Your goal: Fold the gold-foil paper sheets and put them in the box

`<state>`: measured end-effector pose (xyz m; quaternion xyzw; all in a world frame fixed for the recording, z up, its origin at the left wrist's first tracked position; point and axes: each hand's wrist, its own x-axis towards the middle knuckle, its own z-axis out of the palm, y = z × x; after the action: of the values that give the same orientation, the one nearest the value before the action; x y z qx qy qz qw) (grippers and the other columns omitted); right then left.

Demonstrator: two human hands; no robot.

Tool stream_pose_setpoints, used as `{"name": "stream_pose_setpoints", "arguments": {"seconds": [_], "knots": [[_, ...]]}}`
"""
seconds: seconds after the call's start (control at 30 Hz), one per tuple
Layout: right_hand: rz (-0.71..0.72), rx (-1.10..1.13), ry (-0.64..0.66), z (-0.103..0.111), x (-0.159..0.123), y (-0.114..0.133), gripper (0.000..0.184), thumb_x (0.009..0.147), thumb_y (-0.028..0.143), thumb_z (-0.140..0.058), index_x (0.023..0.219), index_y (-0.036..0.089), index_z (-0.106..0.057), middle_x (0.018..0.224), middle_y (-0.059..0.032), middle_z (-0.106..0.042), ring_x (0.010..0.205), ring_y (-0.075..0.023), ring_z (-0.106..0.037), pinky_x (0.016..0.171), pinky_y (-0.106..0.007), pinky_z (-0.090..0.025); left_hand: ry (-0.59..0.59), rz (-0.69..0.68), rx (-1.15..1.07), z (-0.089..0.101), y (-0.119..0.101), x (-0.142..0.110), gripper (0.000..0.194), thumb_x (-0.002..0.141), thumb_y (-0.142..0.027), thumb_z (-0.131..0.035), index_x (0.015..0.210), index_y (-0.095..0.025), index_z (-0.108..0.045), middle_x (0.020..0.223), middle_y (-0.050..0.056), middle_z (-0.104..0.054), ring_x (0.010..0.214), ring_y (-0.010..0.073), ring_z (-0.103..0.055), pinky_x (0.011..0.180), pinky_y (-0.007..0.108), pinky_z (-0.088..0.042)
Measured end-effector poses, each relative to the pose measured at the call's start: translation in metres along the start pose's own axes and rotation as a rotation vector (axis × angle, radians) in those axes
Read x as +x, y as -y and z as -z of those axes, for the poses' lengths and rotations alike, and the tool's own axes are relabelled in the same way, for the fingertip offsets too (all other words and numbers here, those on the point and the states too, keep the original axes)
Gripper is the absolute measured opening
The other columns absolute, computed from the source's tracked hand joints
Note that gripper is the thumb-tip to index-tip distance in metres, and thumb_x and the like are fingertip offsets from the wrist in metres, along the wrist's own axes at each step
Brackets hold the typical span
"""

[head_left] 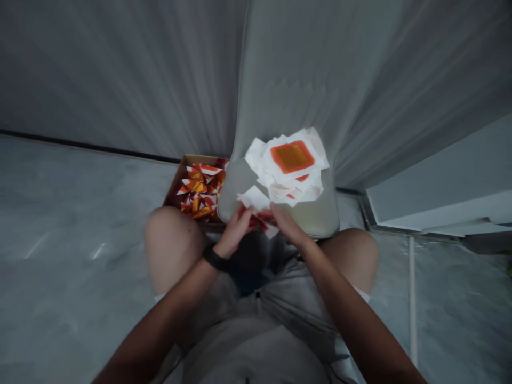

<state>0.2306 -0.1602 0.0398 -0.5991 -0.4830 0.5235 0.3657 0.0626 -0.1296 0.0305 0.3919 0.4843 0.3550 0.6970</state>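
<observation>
My left hand (236,232) and my right hand (288,224) are close together low in the view, both gripping a red and white packet (260,217). A loose white paper slip (254,198) lies just above my left hand, touching the packet or nearly so. Right beyond my hands, a pile of white paper sheets (280,184) rests on a pale stool seat (320,218), topped by a white sheet with an orange square patch (292,157). To the left, a cardboard box (176,184) holds several orange and white sachets (199,191).
A dark cloth (250,261) lies on my lap, and a black wristband (215,258) circles my left wrist. Grey pleated fabric (120,69) hangs behind the stool. A grey stone floor (72,256) spreads on both sides, with a white pipe (412,304) on the right.
</observation>
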Motion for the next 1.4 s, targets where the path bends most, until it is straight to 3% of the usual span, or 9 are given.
{"name": "stream_pose_setpoints", "arguments": {"seconds": [0.17, 0.33, 0.47, 0.6, 0.73, 0.87, 1.03, 1.27, 1.4], "knots": [[0.007, 0.028, 0.029, -0.007, 0.003, -0.008, 0.073, 0.104, 0.068, -0.021, 0.116, 0.022, -0.077, 0.130, -0.0106, -0.072, 0.122, -0.0254, -0.063, 0.103, -0.044, -0.048, 0.099, -0.126, 0.046, 0.008, -0.001, 0.017, 0.046, 0.089, -0.048, -0.066, 0.121, -0.015, -0.068, 0.111, 0.011, -0.077, 0.086, 0.0231, -0.073, 0.071, 0.031, -0.059], [0.137, -0.287, -0.061, -0.021, 0.017, -0.007, 0.045, 0.106, 0.044, -0.039, 0.110, 0.019, -0.076, 0.115, -0.0098, -0.075, 0.109, -0.0216, -0.067, 0.101, -0.037, -0.048, -0.075, -0.416, 0.812, 0.025, -0.010, 0.051, 0.034, 0.088, -0.032, -0.066, 0.116, -0.013, -0.071, 0.101, 0.013, -0.076, 0.095, 0.0302, -0.071, 0.085, 0.040, -0.057], [0.239, -0.413, -0.134, -0.031, 0.034, -0.012, 0.030, 0.102, 0.030, -0.049, 0.111, 0.017, -0.074, 0.109, -0.0094, -0.074, 0.104, -0.0201, -0.067, 0.097, -0.034, -0.049, -0.274, -0.772, 1.228, 0.031, -0.015, 0.057, 0.070, 0.083, -0.023, -0.072, 0.149, -0.014, -0.051, 0.143, 0.021, -0.059, 0.135, 0.0390, -0.052, 0.113, 0.054, -0.042], [0.185, -0.587, -0.354, -0.023, 0.045, -0.014, 0.029, 0.096, 0.022, -0.055, 0.120, 0.014, -0.071, 0.114, -0.0135, -0.072, 0.104, -0.0222, -0.066, 0.097, -0.034, -0.050, 0.041, -1.003, 1.415, 0.036, -0.006, 0.055, 0.048, 0.094, -0.023, -0.059, 0.143, -0.022, -0.058, 0.153, 0.013, -0.053, 0.147, 0.0319, -0.042, 0.120, 0.051, -0.037], [0.067, -0.852, -0.488, -0.011, 0.053, -0.004, 0.035, 0.094, 0.024, -0.059, 0.125, 0.010, -0.067, 0.120, -0.0203, -0.069, 0.113, -0.0290, -0.062, 0.101, -0.039, -0.047, 0.150, -0.998, 1.414, 0.044, 0.009, 0.059, 0.042, 0.101, -0.032, -0.051, 0.140, -0.020, -0.061, 0.146, 0.012, -0.061, 0.143, 0.0282, -0.049, 0.121, 0.049, -0.037], [-0.001, -0.816, -0.497, -0.008, 0.065, 0.003, 0.033, 0.091, 0.028, -0.063, 0.120, 0.013, -0.068, 0.109, -0.0156, -0.072, 0.099, -0.0264, -0.065, 0.092, -0.037, -0.049, 0.122, -0.977, 1.368, 0.046, 0.015, 0.061, 0.051, 0.100, -0.037, -0.052, 0.148, -0.017, -0.054, 0.150, 0.014, -0.058, 0.144, 0.0287, -0.048, 0.122, 0.049, -0.036], [0.154, -0.703, -0.503, -0.006, 0.073, -0.001, 0.024, 0.090, 0.024, -0.057, 0.106, 0.014, -0.071, 0.101, -0.0121, -0.072, 0.095, -0.0245, -0.063, 0.092, -0.036, -0.048, 0.075, -0.927, 1.310, 0.041, 0.015, 0.056, 0.047, 0.098, -0.035, -0.054, 0.142, -0.021, -0.060, 0.151, 0.012, -0.056, 0.143, 0.0310, -0.048, 0.121, 0.051, -0.036], [0.262, -0.567, -0.280, -0.013, 0.062, 0.008, 0.042, 0.105, 0.043, -0.039, 0.104, 0.019, -0.074, 0.104, -0.0114, -0.073, 0.101, -0.0240, -0.066, 0.096, -0.034, -0.047, 0.065, -0.873, 1.145, 0.045, 0.008, 0.067, 0.036, 0.098, -0.030, -0.053, 0.130, -0.018, -0.066, 0.137, 0.013, -0.065, 0.131, 0.0286, -0.057, 0.116, 0.046, -0.043], [0.283, -0.530, -0.160, -0.018, 0.055, 0.009, 0.052, 0.108, 0.047, -0.032, 0.104, 0.019, -0.075, 0.106, -0.0123, -0.074, 0.104, -0.0244, -0.066, 0.098, -0.037, -0.048, -0.080, -0.818, 0.992, 0.049, 0.006, 0.074, 0.043, 0.100, -0.025, -0.046, 0.140, -0.012, -0.057, 0.143, 0.016, -0.059, 0.133, 0.0252, -0.056, 0.115, 0.041, -0.045]]}}
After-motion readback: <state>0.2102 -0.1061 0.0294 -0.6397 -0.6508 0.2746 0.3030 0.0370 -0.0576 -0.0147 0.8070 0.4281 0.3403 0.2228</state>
